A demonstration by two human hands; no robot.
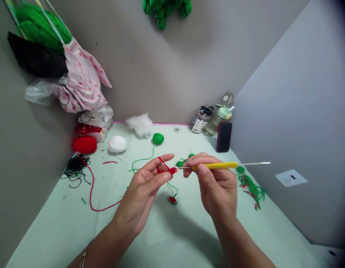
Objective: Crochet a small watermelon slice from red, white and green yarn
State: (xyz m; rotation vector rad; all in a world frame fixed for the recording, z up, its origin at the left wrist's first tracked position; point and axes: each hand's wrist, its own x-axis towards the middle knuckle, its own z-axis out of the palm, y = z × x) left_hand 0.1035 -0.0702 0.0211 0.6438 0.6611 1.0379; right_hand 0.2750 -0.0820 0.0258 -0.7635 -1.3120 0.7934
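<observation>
My left hand (144,186) pinches a small red crochet piece (170,171) between thumb and fingers, with red yarn looped over a raised finger. My right hand (218,186) grips the yellow handle of a crochet hook (217,166). The hook's left tip meets the right end of the red piece; its other metal end points right. Red yarn (91,190) runs across the table to a red ball (84,144) at the left. Below the hands lies a small round red and green piece (172,200) with a green strand.
White yarn (117,144), a green ball (158,139) and white stuffing (140,125) lie toward the back. Black yarn (76,167) is at the left. A phone (224,137), bottle (217,121) and pen holder (200,120) stand back right. Yarn scraps (252,189) lie right.
</observation>
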